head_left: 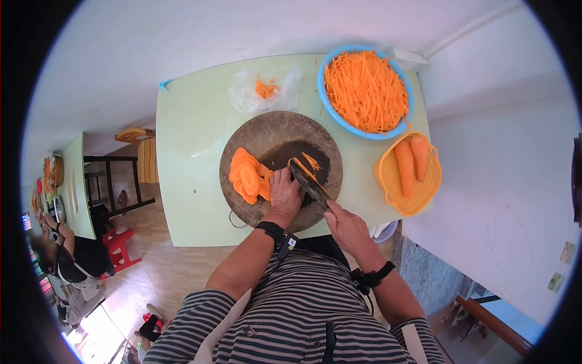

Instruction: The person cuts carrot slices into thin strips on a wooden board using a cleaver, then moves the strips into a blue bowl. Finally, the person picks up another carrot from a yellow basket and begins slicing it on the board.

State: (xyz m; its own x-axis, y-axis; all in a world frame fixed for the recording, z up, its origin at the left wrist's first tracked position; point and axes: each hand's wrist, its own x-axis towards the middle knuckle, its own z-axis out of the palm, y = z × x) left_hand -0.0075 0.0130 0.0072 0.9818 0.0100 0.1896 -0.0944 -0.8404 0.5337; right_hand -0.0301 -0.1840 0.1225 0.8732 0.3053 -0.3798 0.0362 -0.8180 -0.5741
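Note:
My right hand [351, 229] is wrapped round the handle of a dark-bladed kitchen knife [310, 185]. The blade stands on a round wooden chopping board [245, 136], right beside the fingers of my left hand [286, 193]. Those fingers are curled and press down on carrot slices at the blade, mostly hidden beneath them. To the left of that hand lies a heap of thin carrot slices [245, 176]. A few carrot shreds [311, 161] rest past the blade, on the wet dark part of the board.
A blue basin [324, 100] full of shredded carrot stands at the back right. Near it, a yellow basket [388, 182] holds two whole carrots [405, 167]. A plastic bag [285, 82] with carrot scraps lies behind the board. Another person [79, 258] is at a table far left.

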